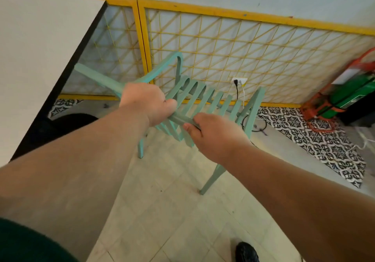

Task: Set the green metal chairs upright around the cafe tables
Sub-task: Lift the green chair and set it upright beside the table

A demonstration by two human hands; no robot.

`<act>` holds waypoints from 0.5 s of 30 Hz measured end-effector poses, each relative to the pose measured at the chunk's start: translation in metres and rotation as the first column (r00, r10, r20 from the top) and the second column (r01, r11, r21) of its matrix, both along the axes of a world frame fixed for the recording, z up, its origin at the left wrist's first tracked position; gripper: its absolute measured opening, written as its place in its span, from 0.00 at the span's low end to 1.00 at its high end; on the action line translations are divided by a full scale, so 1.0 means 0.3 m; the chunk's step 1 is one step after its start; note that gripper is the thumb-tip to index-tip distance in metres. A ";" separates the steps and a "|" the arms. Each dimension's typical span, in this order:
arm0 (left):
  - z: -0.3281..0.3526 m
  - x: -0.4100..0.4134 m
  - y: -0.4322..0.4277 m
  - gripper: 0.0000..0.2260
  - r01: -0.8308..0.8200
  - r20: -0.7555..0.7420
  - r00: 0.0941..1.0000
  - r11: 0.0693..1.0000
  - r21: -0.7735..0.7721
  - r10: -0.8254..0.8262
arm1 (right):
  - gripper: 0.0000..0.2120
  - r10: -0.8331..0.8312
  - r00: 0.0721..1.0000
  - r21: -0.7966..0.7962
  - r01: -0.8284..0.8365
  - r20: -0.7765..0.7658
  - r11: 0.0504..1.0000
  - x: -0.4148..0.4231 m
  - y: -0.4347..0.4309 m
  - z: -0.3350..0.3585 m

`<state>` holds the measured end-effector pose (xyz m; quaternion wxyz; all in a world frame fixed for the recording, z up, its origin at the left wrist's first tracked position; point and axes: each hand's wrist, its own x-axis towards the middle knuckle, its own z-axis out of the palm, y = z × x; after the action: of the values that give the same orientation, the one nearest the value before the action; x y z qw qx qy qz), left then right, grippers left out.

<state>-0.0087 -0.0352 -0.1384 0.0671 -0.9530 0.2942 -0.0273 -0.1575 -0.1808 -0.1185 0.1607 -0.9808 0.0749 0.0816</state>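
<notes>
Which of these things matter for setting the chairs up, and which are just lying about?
In the job: green chair, left hand, right hand, white table.
Just lying about: yellow lattice panel, wall socket, orange-green machine.

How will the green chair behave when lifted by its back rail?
Probably rigid: the green chair shows no flex. Likely heavyish: left hand and right hand both grip the rail. Thin legs may slide on the smooth tile.
</notes>
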 end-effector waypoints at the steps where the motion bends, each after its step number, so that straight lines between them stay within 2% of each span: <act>1: 0.002 -0.020 -0.005 0.26 -0.017 -0.005 1.000 1.000 -0.013 0.017 | 0.21 0.004 1.000 -0.002 -0.004 0.001 1.000 -0.008 -0.015 0.002; 15: 0.007 -0.198 -0.126 0.25 -0.175 -0.057 0.983 0.984 -0.024 0.174 | 0.25 0.030 0.998 0.038 -0.028 -0.056 0.999 -0.069 -0.211 0.020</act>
<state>-0.0682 -0.0729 -0.1363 0.0472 -0.9764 0.2108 0.0004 -0.1781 -0.2442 -0.1125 0.1758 -0.9758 0.0637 0.1130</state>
